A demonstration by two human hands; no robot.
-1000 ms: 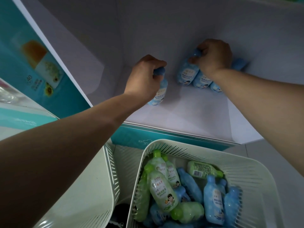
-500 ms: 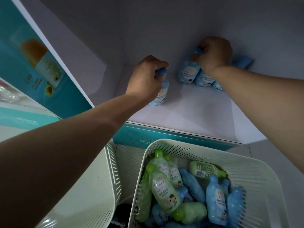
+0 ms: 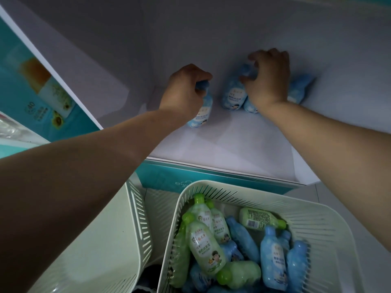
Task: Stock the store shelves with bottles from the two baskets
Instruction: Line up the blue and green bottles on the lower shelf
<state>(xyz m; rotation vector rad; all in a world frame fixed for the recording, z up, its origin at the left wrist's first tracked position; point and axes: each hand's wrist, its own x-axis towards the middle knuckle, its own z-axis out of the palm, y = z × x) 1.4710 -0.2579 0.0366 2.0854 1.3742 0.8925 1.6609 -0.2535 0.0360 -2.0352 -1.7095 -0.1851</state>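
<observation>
Blue bottles (image 3: 232, 96) at the back of the shelf (image 3: 232, 144): three standing close together by the rear wall, partly hidden behind the right hand (image 3: 267, 79). Lone bottle (image 3: 201, 112): also blue, upright on the same white shelf, just left of the three with a small gap between.

Hands: the left hand (image 3: 184, 92) comes down from above with its fingers wrapped tight round the lone bottle's cap. The right hand arches over the cap of the leftmost of the three, fingers curled but spread, a little of the cap showing between thumb and fingers; whether it still pinches that cap I cannot tell.

Change noted: a second ago the right hand was a tight fist on that cap and now the fingers have loosened and lifted; the left hand's grip is as it was, and its bottle has hardly shifted.

Reading: the right-hand bottle looks placed and is probably being let go; the lone bottle appears set down but not yet released, and may want sliding right to close up the row.

Remaining stock: the right basket (image 3: 317, 210), below the shelf edge, holds a jumble of green bottles (image 3: 206, 248) and more blue ones lying on their sides; the left basket (image 3: 118, 240) is mostly hidden behind the left forearm, contents not visible. Judged well short of finished.
</observation>
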